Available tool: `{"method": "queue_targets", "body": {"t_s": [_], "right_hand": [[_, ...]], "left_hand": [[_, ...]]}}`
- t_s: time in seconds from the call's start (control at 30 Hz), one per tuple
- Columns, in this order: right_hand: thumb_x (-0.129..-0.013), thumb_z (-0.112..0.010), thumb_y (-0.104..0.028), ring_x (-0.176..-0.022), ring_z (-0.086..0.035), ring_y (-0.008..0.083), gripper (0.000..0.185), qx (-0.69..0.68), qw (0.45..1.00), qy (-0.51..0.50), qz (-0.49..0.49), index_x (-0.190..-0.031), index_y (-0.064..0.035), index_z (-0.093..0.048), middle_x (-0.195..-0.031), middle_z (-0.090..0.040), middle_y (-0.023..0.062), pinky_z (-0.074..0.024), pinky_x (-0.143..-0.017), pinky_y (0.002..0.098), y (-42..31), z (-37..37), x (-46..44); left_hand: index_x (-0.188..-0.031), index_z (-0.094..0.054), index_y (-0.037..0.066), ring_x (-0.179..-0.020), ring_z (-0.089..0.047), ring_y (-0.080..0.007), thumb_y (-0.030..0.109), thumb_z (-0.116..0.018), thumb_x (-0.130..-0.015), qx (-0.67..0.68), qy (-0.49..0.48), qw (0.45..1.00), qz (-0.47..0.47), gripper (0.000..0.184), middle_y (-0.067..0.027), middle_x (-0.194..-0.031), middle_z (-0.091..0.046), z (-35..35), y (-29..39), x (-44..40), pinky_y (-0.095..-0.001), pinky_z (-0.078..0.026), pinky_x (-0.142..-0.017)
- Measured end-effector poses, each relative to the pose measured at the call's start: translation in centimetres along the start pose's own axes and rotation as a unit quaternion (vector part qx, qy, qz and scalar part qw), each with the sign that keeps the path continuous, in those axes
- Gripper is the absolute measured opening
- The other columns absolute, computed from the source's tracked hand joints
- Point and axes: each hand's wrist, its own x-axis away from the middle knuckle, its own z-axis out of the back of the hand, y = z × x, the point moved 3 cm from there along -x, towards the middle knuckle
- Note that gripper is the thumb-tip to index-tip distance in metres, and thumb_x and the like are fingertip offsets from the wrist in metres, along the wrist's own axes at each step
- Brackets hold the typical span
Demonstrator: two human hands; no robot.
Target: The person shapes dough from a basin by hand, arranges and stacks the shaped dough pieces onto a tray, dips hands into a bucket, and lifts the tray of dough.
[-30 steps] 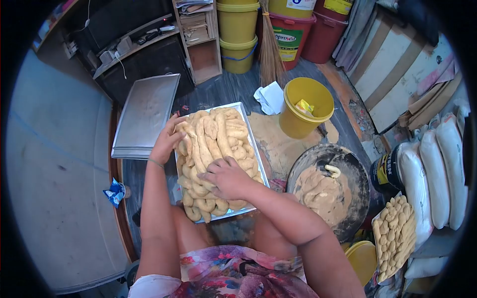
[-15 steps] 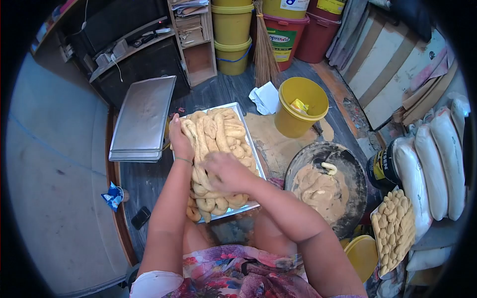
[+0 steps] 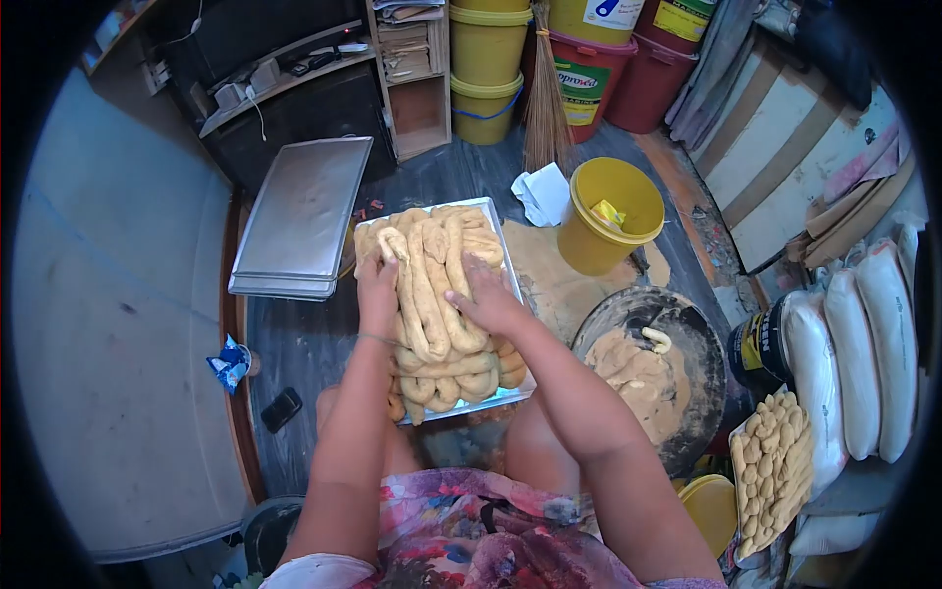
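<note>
Long ropes of tan dough [image 3: 424, 285] lie piled on a white-rimmed tray [image 3: 512, 265] in front of my knees. On the left side of the pile, my left hand [image 3: 378, 285] rests against the dough, its fingers partly hidden along a rope. My right hand [image 3: 486, 294] lies on the right side of the pile with thumb and fingers spread, touching the dough. Several ropes run lengthwise between the two hands, over coiled pieces beneath.
A black basin [image 3: 687, 344] holds brown flour and a small dough piece. Behind it stands a yellow bucket [image 3: 601, 231]. Stacked metal trays [image 3: 304, 211] lie left, a phone [image 3: 282, 409] near them. Another dough tray [image 3: 772, 471] sits right.
My right hand has moved from the middle of the pile to its right side. My left hand has come down along the left side. The long ropes reach nearer to me, and the view has shifted slightly.
</note>
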Motion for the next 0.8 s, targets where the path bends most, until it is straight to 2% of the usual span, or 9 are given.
{"method": "queue_targets", "body": {"t_s": [0.13,0.23,0.33,0.43,0.47,0.53,0.63,0.73,0.8], "right_hand": [[-0.088,-0.045,-0.055,-0.141,-0.014,0.0297,0.086,-0.002,1.0,-0.008,-0.004,-0.146,-0.002,-0.012,-0.151,-0.018,0.0181,-0.0062,-0.111,0.0554,0.3,0.0,0.1],[-0.087,-0.046,-0.055,-0.141,-0.014,0.0291,0.087,-0.012,1.0,-0.018,-0.008,-0.146,-0.0018,-0.011,-0.151,-0.017,0.0179,-0.0061,-0.111,0.0562,0.3,0.1,-0.1],[-0.086,-0.047,-0.056,-0.141,-0.014,0.0289,0.088,-0.016,1.0,-0.019,-0.004,-0.146,-0.0014,-0.011,-0.151,-0.017,0.0177,-0.0058,-0.111,0.0566,0.3,0.0,-0.3],[-0.086,-0.048,-0.055,-0.141,-0.013,0.0287,0.088,-0.029,1.0,-0.01,-0.006,-0.146,-0.001,-0.012,-0.152,-0.017,0.0175,-0.0059,-0.111,0.0565,-0.3,0.3,-0.4],[-0.086,-0.048,-0.055,-0.141,-0.014,0.0301,0.089,-0.036,0.999,0.002,0.0,-0.146,-0.0011,-0.012,-0.151,-0.017,0.0189,-0.0056,-0.111,0.0562,-0.3,0.2,-0.6],[-0.086,-0.049,-0.055,-0.141,-0.014,0.0328,0.089,-0.049,0.998,0.027,0.011,-0.146,-0.0013,-0.011,-0.151,-0.016,0.0219,-0.0052,-0.111,0.0556,-0.3,0.1,-1.1],[-0.086,-0.05,-0.054,-0.141,-0.014,0.0337,0.085,-0.048,0.997,0.063,0.019,-0.147,-0.0079,-0.014,-0.151,-0.014,0.0212,-0.0055,-0.11,0.057,-0.7,0.2,-1.5],[-0.086,-0.05,-0.053,-0.141,-0.014,0.0343,0.079,-0.026,0.997,0.046,0.057,-0.147,-0.0143,-0.019,-0.152,-0.012,0.0209,-0.0061,-0.109,0.0586,-1.3,0.3,-1.6],[-0.086,-0.051,-0.053,-0.141,-0.014,0.0341,0.078,0.01,0.998,0.022,0.053,-0.147,-0.0152,-0.021,-0.152,-0.01,0.0206,-0.006,-0.109,0.0589,-1.5,0.2,-1.8]], "left_hand": [[-0.13,-0.043,-0.008,-0.115,-0.052,-0.0248,0.009,-0.052,-0.089,-0.066,0.04,0.997,-0.032,0.045,-0.0188,-0.126,-0.052,0.3,-3.1,0.5,-0.0321,-0.039,-0.098],[-0.129,-0.044,-0.008,-0.112,-0.054,-0.0237,0.009,-0.053,-0.089,0.056,0.007,0.998,0.014,0.045,-0.0177,-0.125,-0.053,0.1,-1.2,0.6,-0.0311,-0.041,-0.096],[-0.128,-0.044,-0.008,-0.11,-0.054,-0.0216,0.009,-0.054,-0.089,0.107,-0.014,0.99,0.09,0.044,-0.0167,-0.127,-0.052,-0.2,1.5,1.4,-0.0303,-0.042,-0.095],[-0.128,-0.046,-0.007,-0.116,-0.05,-0.0247,0.013,-0.054,-0.09,0.005,0.006,0.999,0.051,0.044,-0.0189,-0.128,-0.051,0.1,-0.1,0.0,-0.0333,-0.038,-0.099],[-0.128,-0.045,-0.007,-0.119,-0.047,-0.0271,0.016,-0.053,-0.091,-0.103,0.018,0.995,0.0,0.045,-0.0206,-0.129,-0.05,0.3,-0.6,-0.4,-0.0344,-0.035,-0.101],[-0.13,-0.045,-0.006,-0.124,-0.042,-0.0317,0.022,-0.05,-0.093,-0.31,0.041,0.944,-0.104,0.047,-0.0238,-0.131,-0.047,0.2,-0.7,-1.0,-0.0366,-0.03,-0.105],[-0.138,-0.034,-0.005,-0.136,-0.024,-0.0368,0.037,-0.041,-0.095,-0.318,0.019,0.945,-0.071,0.06,-0.028,-0.142,-0.031,-0.9,-1.0,-1.0,-0.0427,-0.015,-0.111],[-0.143,-0.019,-0.005,-0.141,-0.009,-0.0358,0.048,-0.032,-0.096,-0.324,-0.018,0.944,-0.052,0.072,-0.0267,-0.15,-0.011,-2.4,-1.3,-0.3,-0.0485,-0.004,-0.112],[-0.144,-0.013,-0.005,-0.142,-0.001,-0.0343,0.05,-0.029,-0.096,-0.396,-0.057,0.916,-0.044,0.075,-0.0251,-0.151,-0.002,-3.0,-1.1,0.1,-0.0508,0.001,-0.111]]}}
